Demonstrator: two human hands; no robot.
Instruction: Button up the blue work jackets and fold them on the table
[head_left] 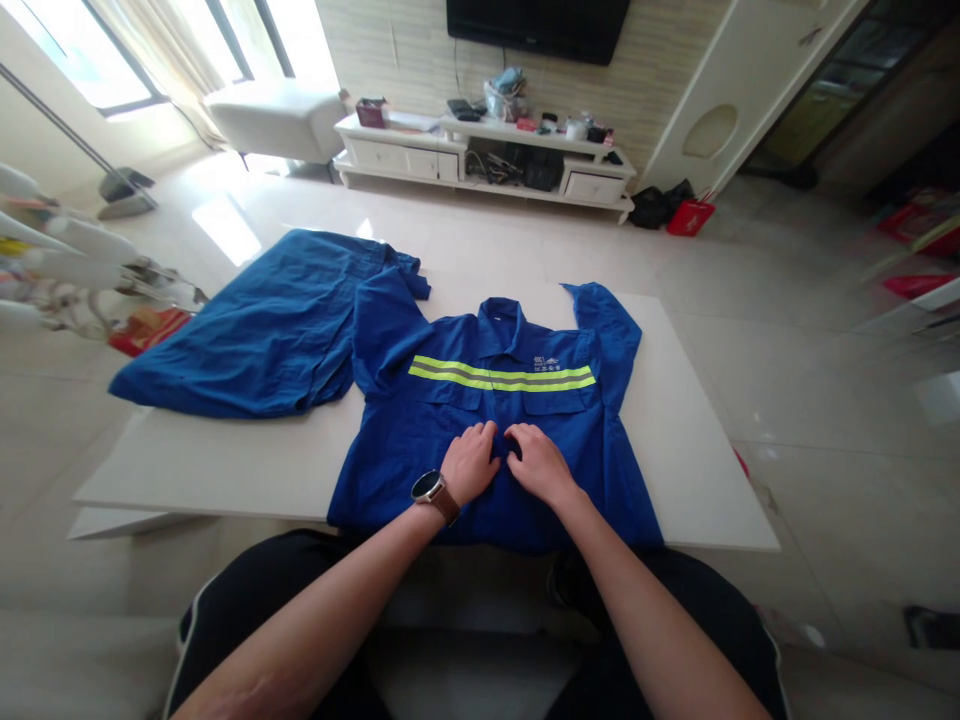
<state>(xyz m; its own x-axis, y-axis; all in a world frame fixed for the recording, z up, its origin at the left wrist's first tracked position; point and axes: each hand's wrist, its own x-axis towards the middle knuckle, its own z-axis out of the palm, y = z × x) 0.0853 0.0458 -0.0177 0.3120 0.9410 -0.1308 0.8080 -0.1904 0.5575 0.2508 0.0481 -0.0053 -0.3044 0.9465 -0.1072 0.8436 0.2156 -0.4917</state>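
A blue work jacket (420,430) lies front side up, collar away from me, with a yellow-and-grey reflective band across the chest and small white print on one side. My left hand (471,464), with a watch (429,487) on its wrist, is closed at the jacket's middle, below the band. Close beside it, my right hand (538,463) has its fingers curled on the other side of the front opening. Both hands seem to grip the jacket's front edges, though the fingertips are partly hidden. The jacket's sleeves bend outward and its hem reaches the near table edge.
The jacket lies on a white table (690,460). A second blue garment (255,320) is heaped at the left and hangs past the table's edge. Beyond the floor stand a white TV cabinet (405,158), a white bench (277,118) and a red bag (690,217).
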